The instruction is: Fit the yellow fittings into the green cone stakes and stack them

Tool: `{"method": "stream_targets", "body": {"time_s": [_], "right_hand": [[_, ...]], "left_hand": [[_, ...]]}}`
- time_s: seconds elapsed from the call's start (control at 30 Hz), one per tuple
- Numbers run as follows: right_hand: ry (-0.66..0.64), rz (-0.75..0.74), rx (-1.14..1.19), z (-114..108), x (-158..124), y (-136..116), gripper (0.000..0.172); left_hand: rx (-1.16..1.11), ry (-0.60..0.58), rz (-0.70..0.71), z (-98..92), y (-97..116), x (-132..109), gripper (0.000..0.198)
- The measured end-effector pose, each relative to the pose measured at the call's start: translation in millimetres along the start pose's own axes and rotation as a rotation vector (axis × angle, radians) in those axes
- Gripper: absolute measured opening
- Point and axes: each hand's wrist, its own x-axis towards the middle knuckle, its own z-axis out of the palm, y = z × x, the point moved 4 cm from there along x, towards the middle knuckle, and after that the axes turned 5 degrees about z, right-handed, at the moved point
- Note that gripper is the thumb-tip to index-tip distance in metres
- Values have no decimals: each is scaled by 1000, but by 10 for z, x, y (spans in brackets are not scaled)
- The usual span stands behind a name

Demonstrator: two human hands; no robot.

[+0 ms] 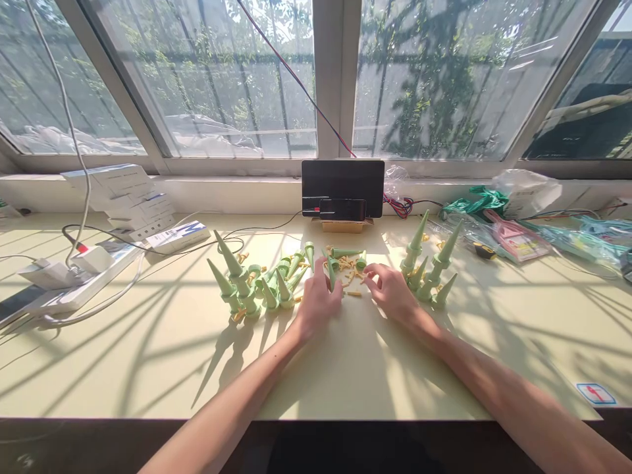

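Note:
My left hand is closed around a pale green plastic cone that points upward between thumb and fingers. Close to the loose yellow-orange pegs, my right hand has its thumb and forefinger curled together. Whatever may be between those fingertips is too small to make out. More green cones and collars lie behind the hands, among them a lying cone. Left of my left hand stands a cluster of joined green cones. A second cone cluster stands just beyond my right hand.
A black screen with a phone in front stands at the back by the window. Power strips, cables and white boxes occupy the left. Plastic bags and a pink packet lie at the back right. A sticker marks the front right corner.

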Motion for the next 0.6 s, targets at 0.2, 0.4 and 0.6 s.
{"method": "stream_targets", "body": {"time_s": [0.2, 0.4, 0.6], "right_hand": [[-27, 12, -4, 1, -2, -7, 14], [-107, -81, 56, 51, -51, -63, 15], [-150, -124, 63, 108, -60, -39, 16]], "left_hand": [[136, -111, -4, 12, -24, 1, 67], [228, -150, 16, 15, -16, 16, 65], [251, -186, 24, 28, -10, 11, 60]]}}
